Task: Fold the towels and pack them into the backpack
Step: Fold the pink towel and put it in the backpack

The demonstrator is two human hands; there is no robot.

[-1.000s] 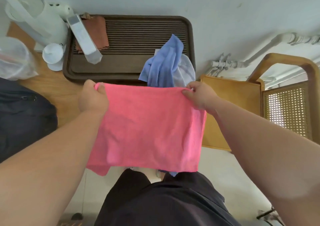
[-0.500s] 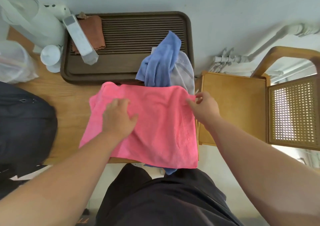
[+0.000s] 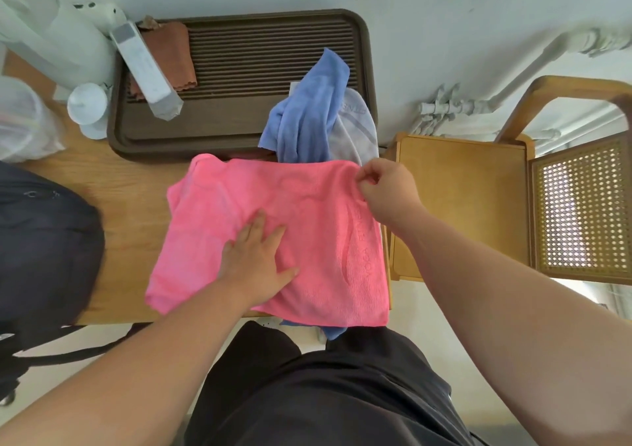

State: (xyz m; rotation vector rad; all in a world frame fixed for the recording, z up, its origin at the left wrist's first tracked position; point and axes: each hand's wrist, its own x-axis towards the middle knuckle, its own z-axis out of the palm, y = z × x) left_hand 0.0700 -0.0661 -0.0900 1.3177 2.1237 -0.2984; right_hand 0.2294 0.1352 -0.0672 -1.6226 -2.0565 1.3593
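Note:
A pink towel (image 3: 307, 213) lies spread on the wooden table (image 3: 119, 199), its near edge hanging over the front. My left hand (image 3: 256, 260) presses flat on the towel's middle with straight fingers. My right hand (image 3: 386, 189) pinches the towel's far right corner. A blue towel (image 3: 307, 110) and a pale grey towel (image 3: 355, 127) lie crumpled behind the pink one, partly on the tray. The dark backpack (image 3: 41, 250) sits at the table's left end.
A brown slatted tray (image 3: 239, 69) holds a rust-coloured cloth (image 3: 171, 59) and a grey box (image 3: 147, 72). White containers (image 3: 85, 106) and a plastic bag (image 3: 20, 120) stand at the far left. A wooden chair (image 3: 461, 206) with a cane back is on the right.
The pink towel went from held up in the air to lying on the table. My left hand let go of its corner and now presses flat on the middle.

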